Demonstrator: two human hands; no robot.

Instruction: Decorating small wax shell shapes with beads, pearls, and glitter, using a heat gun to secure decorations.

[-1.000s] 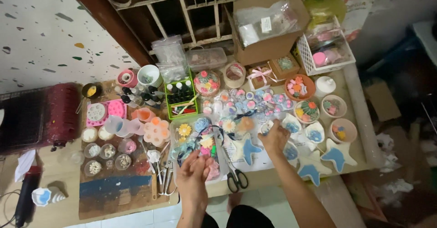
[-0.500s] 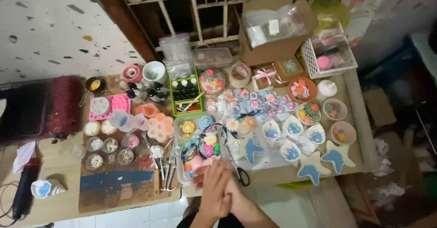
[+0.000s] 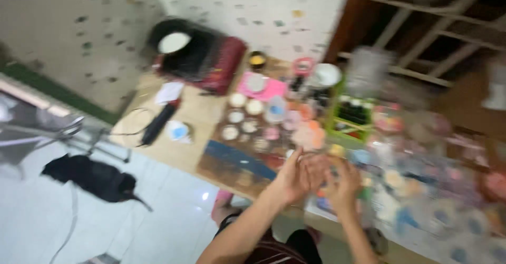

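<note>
Now the view has swung to the left and gone blurry, so more of the floor shows and the right end of the table has slid out of the middle. Half a second ago the two hands were pressed together low over the clear tray; now they are held up in front of the table edge with a small gap between them.

The left hand has its fingers spread and its palm turned toward the other hand. The right hand is just beside it, fingers curled a little. Whether they hold anything is too blurry to tell. Both hands hang over the near edge of the wooden board with the blue stripe, close to the orange flower mold.

Behind the board sit small round dishes and a pink mold. A green box with dark bottles stands further right. A red roll lies at the far left end of the table, with a white cup near the back. A black tool lies beside a blue and white shell. On the white floor lies a black animal.
</note>
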